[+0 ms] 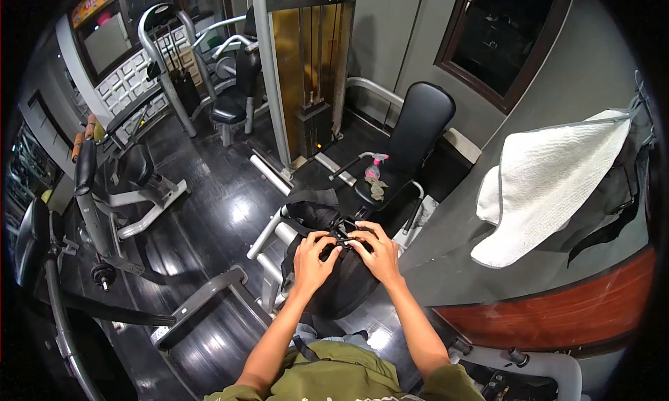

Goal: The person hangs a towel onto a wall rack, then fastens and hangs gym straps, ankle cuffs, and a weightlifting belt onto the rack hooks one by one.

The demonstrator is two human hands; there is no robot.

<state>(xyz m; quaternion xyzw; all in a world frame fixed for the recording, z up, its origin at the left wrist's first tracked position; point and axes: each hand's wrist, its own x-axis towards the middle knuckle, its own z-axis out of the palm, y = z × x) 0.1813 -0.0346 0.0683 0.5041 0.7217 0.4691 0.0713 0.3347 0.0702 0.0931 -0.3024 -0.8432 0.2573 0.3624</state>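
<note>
Both hands are close together at the lower middle of the head view, over a black bag or cloth item point(341, 286) with straps. My left hand point(317, 259) pinches a small dark piece of it, fingers bent and thumb pressed inward. My right hand point(374, 251) grips the same dark piece from the other side, its fingertips almost touching the left ones. The piece looks like a strap or buckle, too small to tell. Beyond the hands, a pink-topped spray bottle point(373, 169) and a crumpled cloth point(377, 188) rest on a black machine seat.
A weight-stack machine point(306, 87) stands ahead, with a padded black backrest point(424, 122) to its right. More gym machines are at the left. A white towel point(550, 178) hangs on the right wall. A grey metal frame point(202, 300) lies near my left arm.
</note>
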